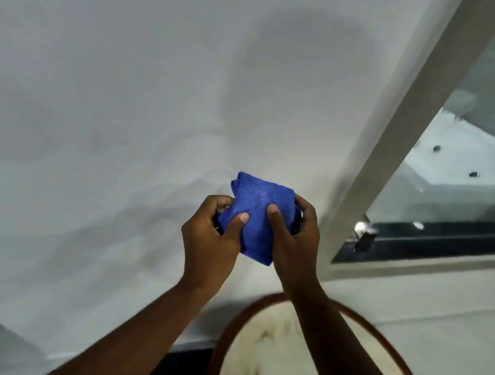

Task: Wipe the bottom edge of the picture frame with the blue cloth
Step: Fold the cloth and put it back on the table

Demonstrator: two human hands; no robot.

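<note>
Both hands, left hand (207, 241) and right hand (292, 239), grip the folded blue cloth (255, 216) against open wall (94, 106); the picture frame (402, 137) is cut off at right.

Nubby blue cloth (256, 216); glossy glass picture frame (413, 145).

Dim, soft light; motion blur, edges bent by wide-angle lens.

The blue cloth (255, 216) is a small, nubby terry rag, folded into a thick pad and held up in front of a pale wall. To its right hangs the picture frame (409, 126), pale grey and glazed, its bottom edge low and near the cloth, not touching.
</note>
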